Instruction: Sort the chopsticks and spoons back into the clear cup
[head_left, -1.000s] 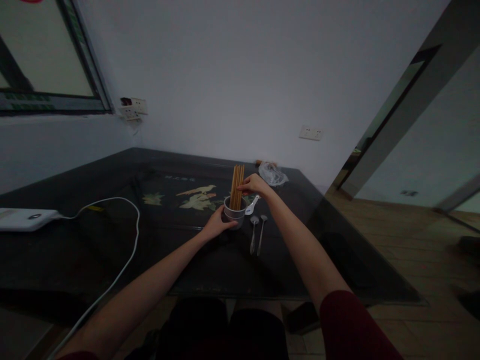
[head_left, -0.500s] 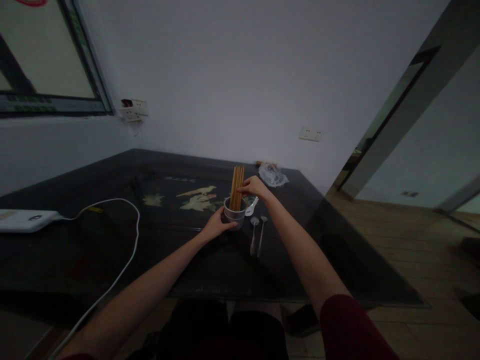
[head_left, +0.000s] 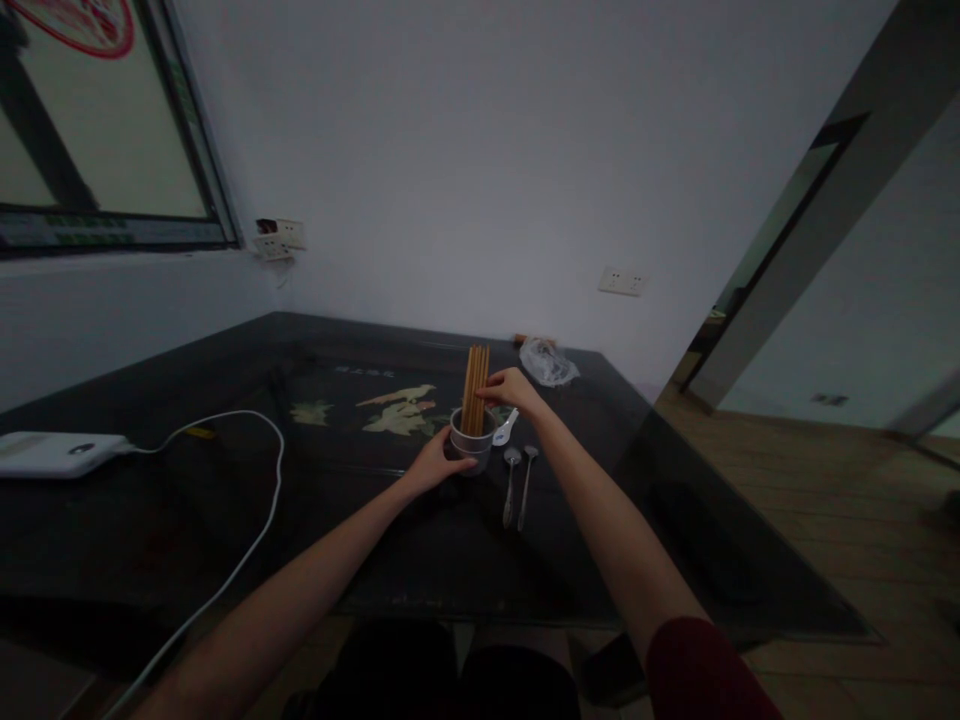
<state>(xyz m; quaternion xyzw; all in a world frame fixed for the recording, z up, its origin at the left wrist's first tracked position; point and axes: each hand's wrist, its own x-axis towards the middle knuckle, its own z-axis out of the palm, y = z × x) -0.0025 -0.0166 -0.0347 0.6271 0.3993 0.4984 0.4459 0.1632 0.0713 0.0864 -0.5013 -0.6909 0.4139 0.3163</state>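
Note:
A bundle of wooden chopsticks (head_left: 474, 390) stands upright in a grey cup (head_left: 471, 455) on the dark table. My left hand (head_left: 437, 462) wraps round the cup's left side, its thumb across the front. At the chopsticks' right side, my right hand (head_left: 511, 388) pinches them above the rim; how many it grips I cannot tell. Just right of the cup lies a white soup spoon (head_left: 505, 429). Two metal spoons, one larger (head_left: 510, 485) and one slimmer (head_left: 526, 485), rest side by side closer to me.
A crumpled clear plastic bag (head_left: 548, 362) lies near the wall at the table's back. On the left is a white power bank (head_left: 56, 455) with a white cable (head_left: 276, 480) curving toward me. A dark flat object (head_left: 705, 540) lies on the right side of the black table (head_left: 360, 330).
The view has tilted slightly, so everything sits a little lower. Both hands keep their places at the cup and the chopsticks.

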